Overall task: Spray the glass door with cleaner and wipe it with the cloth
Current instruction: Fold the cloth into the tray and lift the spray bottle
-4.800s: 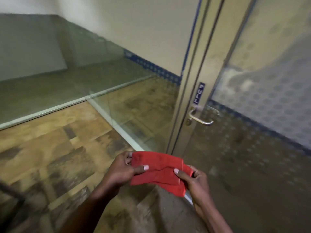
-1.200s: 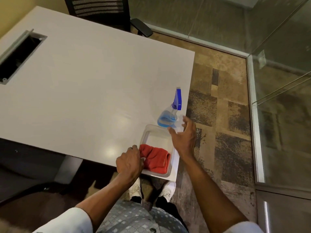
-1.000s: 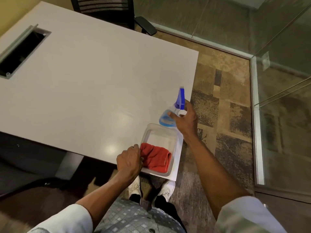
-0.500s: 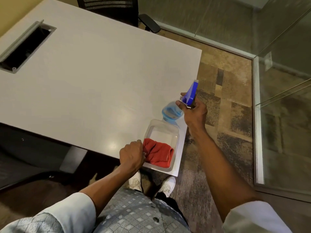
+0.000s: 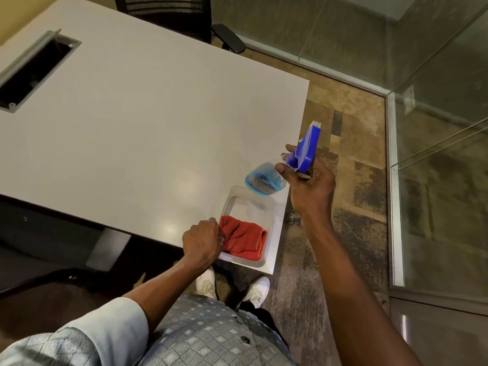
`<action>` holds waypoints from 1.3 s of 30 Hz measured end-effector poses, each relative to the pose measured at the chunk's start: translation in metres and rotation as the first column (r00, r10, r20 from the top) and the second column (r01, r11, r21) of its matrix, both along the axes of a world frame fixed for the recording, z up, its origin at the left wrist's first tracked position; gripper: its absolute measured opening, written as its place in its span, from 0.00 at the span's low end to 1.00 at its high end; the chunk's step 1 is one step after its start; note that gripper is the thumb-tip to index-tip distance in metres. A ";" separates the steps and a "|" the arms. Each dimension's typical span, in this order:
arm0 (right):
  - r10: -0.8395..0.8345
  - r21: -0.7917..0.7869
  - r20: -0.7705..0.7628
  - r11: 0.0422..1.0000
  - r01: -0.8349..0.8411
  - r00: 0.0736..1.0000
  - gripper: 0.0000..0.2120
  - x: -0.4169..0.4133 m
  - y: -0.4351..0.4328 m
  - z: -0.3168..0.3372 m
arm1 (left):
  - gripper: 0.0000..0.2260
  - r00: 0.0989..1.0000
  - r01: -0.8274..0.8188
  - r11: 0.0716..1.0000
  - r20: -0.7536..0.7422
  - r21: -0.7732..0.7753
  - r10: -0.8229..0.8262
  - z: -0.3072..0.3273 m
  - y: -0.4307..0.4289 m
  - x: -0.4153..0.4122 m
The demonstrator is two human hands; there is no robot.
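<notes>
Right hand clenched round neck of spray bottle, lifted clear above table corner, blue trigger head up; left hand gripping edge of red cloth lying in clear tray at table's near corner; glass partition off right.

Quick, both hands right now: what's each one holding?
Left hand: closed on the red cloth in the tray.
Right hand: closed on the spray bottle.

Right hand grips spray bottle above table corner. At 7 o'clock, left hand pinches red cloth in clear tray.
</notes>
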State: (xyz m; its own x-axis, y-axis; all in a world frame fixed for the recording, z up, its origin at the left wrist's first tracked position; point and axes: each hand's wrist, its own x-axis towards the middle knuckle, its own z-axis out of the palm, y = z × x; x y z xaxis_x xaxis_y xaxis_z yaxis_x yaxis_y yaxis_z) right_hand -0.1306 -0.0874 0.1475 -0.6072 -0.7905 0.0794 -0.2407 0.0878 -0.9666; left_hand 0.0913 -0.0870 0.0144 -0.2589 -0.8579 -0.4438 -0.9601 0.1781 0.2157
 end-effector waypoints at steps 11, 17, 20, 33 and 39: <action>0.095 0.157 -0.037 0.984 -0.088 0.995 0.21 0.023 0.019 -0.056 | 0.11 1.000 -0.020 1.000 -0.009 0.012 0.020 -0.003 0.002 0.001; 0.127 0.229 -0.127 0.969 -0.096 0.984 0.22 0.026 0.027 -0.092 | 0.10 1.000 -0.010 1.000 -0.011 0.004 0.010 -0.004 0.001 0.001; 0.121 0.249 -0.143 0.965 -0.082 0.982 0.21 0.028 0.028 -0.094 | 0.11 1.000 -0.010 1.000 -0.004 0.006 0.010 -0.002 0.001 0.000; 0.166 0.398 -0.243 0.916 -0.058 0.956 0.21 0.027 0.025 -0.103 | 0.11 1.000 0.018 1.000 0.013 -0.005 -0.018 -0.005 0.001 0.000; 0.173 0.441 -0.325 0.897 -0.013 0.930 0.20 0.025 0.020 -0.106 | 0.11 0.998 0.069 0.997 0.016 -0.034 -0.069 -0.001 0.003 0.005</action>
State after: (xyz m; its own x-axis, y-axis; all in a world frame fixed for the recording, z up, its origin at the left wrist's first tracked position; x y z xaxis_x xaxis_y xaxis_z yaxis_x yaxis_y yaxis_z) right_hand -0.1056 -0.0674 0.0415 -0.5251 -0.8468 -0.0847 -0.5808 0.4293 -0.6917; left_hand 0.0965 -0.0843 0.0138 -0.3115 -0.8532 -0.4185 -0.9483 0.2511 0.1939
